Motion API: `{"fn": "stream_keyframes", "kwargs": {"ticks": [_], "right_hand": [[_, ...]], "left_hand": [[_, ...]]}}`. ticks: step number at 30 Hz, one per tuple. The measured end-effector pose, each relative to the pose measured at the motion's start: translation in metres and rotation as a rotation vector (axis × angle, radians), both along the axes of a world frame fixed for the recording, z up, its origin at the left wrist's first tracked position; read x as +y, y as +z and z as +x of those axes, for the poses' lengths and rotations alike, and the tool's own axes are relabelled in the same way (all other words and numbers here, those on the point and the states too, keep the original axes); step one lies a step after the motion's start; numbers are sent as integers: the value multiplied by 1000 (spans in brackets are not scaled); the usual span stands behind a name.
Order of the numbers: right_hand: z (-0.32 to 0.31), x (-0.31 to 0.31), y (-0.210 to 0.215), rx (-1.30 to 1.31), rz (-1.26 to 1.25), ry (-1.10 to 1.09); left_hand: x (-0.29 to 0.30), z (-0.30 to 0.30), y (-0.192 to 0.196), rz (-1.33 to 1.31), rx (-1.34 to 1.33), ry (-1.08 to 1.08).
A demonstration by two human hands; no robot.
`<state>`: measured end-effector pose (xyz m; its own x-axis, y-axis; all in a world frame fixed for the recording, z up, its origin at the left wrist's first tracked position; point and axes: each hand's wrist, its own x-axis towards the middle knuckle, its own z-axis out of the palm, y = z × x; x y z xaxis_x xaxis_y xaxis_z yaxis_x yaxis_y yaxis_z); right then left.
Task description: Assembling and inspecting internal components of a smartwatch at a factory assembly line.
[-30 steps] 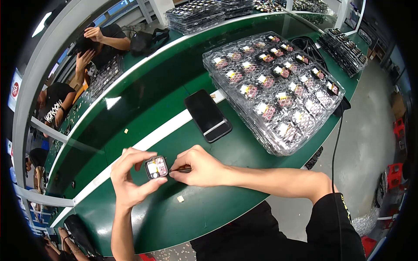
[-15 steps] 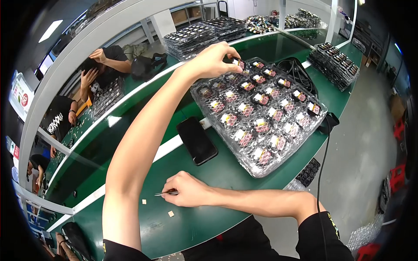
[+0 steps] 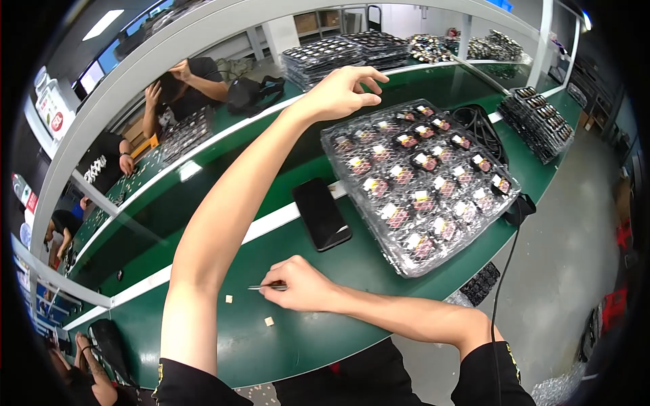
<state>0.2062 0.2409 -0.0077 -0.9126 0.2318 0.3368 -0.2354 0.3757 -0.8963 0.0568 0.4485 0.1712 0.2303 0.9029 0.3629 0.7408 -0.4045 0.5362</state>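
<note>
My left hand (image 3: 347,91) hovers beyond the far left edge of a clear plastic tray (image 3: 399,262), fingers apart and nothing visible in them. Small black parts with pale and reddish faces, such as this small part (image 3: 501,184), sit in rows in the tray's pockets. Lower down, my right hand (image 3: 302,285) is closed around tweezers (image 3: 276,287), their thin tips pointing left over the green table (image 3: 318,355). Near those tips lie two small beige squares (image 3: 229,298), one farther left and one closer to me.
A black phone (image 3: 322,215) lies left of the tray. Stacked trays stand at the back (image 3: 318,57) and far right (image 3: 536,122). A black cable (image 3: 496,291) hangs off the table's right edge. Across the metal frame (image 3: 156,44), other people work at benches.
My left hand has come off the small part at the tray's far corner, and its fingers have spread. My right hand stays by the beige squares with the tweezers. The whole view has shifted slightly.
</note>
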Motion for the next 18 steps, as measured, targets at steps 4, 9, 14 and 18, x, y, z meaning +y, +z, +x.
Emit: {"fn": "stream_keyframes", "kwargs": {"ticks": [4, 9, 14, 18], "right_hand": [[-3, -5, -2, 60, 70, -9], [7, -3, 7, -17, 106, -73], [2, -5, 10, -52, 97, -110], [-5, -10, 14, -46, 125, -84]], "left_hand": [[-95, -84, -25, 48, -20, 277], [-248, -165, -87, 116, 6, 578], [-425, -249, -146, -9, 177, 1192], [-576, -323, -175, -123, 375, 1699]]}}
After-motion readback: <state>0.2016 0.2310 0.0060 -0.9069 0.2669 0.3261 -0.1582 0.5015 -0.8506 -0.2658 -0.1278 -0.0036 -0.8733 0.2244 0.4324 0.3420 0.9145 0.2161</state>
